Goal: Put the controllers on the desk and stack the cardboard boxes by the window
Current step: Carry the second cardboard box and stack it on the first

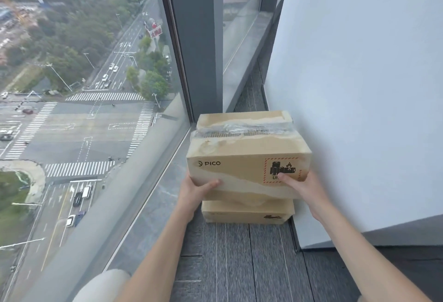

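A brown cardboard box marked PICO [247, 155] with clear tape across its top sits over a second cardboard box [247, 213] on the floor, in the corner between the window and the white wall. My left hand [195, 191] grips the upper box at its lower left front, thumb on the face. My right hand [303, 187] grips its lower right front, thumb on the red battery warning label. Whether the upper box rests fully on the lower one I cannot tell. No controllers or desk are in view.
A floor-to-ceiling window [84, 86] runs along the left, with a grey sill strip [153, 205] at its foot and a dark mullion [199, 45] behind the boxes. A white wall [359, 86] closes the right side. Grey carpet tiles [239, 265] cover the floor. My knee [103, 286] shows at the bottom.
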A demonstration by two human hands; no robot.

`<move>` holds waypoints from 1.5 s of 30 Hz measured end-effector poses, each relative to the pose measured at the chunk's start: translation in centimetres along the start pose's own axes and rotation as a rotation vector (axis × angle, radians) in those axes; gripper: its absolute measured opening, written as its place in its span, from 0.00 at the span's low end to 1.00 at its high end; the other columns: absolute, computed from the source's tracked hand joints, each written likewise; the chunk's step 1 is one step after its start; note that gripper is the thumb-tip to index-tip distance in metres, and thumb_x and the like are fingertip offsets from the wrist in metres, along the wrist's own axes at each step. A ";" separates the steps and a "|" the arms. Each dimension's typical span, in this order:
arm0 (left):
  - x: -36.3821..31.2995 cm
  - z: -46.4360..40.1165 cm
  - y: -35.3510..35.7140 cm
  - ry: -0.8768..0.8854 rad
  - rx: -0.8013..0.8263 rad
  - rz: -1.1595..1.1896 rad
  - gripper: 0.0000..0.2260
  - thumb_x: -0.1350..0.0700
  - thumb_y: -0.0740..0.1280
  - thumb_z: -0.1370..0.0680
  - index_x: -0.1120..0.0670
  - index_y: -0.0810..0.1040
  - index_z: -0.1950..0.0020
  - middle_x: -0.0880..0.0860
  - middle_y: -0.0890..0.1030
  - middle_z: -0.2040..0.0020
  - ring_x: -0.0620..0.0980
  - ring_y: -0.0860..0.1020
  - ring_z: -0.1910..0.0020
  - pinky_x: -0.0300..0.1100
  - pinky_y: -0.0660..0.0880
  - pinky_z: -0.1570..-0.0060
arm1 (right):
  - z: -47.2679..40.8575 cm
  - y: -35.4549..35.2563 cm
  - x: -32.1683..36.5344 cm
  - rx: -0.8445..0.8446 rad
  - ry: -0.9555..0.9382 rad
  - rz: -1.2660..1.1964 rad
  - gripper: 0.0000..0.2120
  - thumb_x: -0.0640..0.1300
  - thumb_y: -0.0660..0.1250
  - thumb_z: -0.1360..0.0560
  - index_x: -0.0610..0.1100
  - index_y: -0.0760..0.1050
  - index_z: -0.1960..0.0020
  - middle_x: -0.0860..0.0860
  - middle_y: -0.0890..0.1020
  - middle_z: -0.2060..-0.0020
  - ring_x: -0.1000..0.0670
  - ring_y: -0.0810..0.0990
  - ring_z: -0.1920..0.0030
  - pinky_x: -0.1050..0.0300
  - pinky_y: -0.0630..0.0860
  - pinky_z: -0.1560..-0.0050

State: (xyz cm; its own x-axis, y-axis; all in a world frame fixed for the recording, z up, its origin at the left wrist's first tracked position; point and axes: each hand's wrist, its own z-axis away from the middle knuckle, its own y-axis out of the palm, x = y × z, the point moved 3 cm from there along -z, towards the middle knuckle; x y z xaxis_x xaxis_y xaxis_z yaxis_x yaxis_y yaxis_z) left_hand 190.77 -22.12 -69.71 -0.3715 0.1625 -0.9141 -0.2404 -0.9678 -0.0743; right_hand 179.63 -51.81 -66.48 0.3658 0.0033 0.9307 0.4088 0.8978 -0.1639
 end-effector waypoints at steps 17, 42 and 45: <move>8.9 -0.4 -0.4 -0.179 0.045 -0.166 0.49 0.33 0.82 0.54 0.50 0.78 0.37 0.47 0.85 0.45 0.50 0.81 0.42 0.54 0.78 0.40 | 1.5 0.1 -11.6 -0.056 0.218 0.239 0.52 0.74 0.78 0.46 0.44 0.75 0.31 0.53 0.81 0.38 0.50 0.79 0.35 0.48 0.73 0.30; 7.5 2.0 -0.2 -0.190 0.057 -0.287 0.29 0.52 0.81 0.33 0.42 0.72 0.36 0.44 0.81 0.41 0.48 0.79 0.40 0.45 0.79 0.47 | 3.2 -1.0 -10.4 -0.021 0.275 0.051 0.39 0.57 0.83 0.38 0.41 0.74 0.34 0.49 0.82 0.40 0.50 0.77 0.37 0.55 0.69 0.35; 7.4 2.9 -1.1 -0.278 0.083 -0.465 0.40 0.48 0.78 0.30 0.46 0.63 0.23 0.48 0.73 0.29 0.53 0.72 0.30 0.49 0.72 0.34 | 4.1 -1.0 -10.0 0.030 0.345 0.028 0.54 0.65 0.83 0.44 0.40 0.70 0.27 0.47 0.77 0.30 0.47 0.71 0.28 0.43 0.60 0.24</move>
State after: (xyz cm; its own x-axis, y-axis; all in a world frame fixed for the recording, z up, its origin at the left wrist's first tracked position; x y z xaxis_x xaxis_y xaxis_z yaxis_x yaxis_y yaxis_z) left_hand 185.71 -19.28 -75.22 -0.4296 0.6250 -0.6518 -0.5011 -0.7655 -0.4036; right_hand 172.14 -50.90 -74.28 0.6394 -0.1166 0.7600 0.3717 0.9121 -0.1728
